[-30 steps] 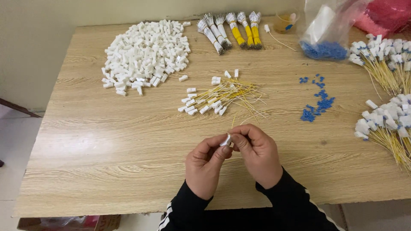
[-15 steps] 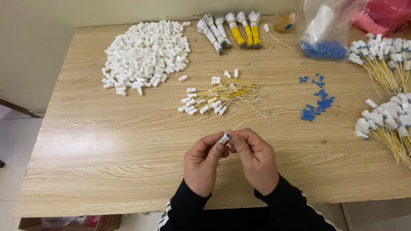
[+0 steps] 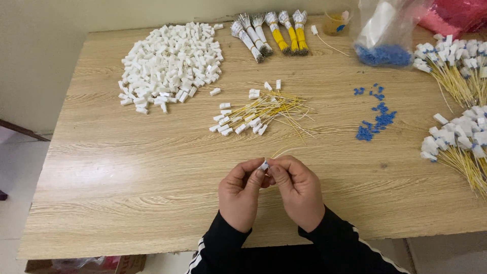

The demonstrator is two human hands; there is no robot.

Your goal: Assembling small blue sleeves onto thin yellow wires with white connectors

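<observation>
Over the near edge of a wooden table, my left hand and my right hand meet fingertip to fingertip. Both pinch one small white plastic connector between them. A thin yellow wire trails from it toward the far side. Just beyond my hands lies a loose bunch of yellow wires with white connectors.
A heap of white connectors lies at the far left. Tied wire bundles sit at the back, beside a plastic bag of blue parts. Scattered blue pieces and finished wired connectors fill the right.
My hands have closed tighter around the connector, which now shows less between the fingertips. They stay in the same spot.
</observation>
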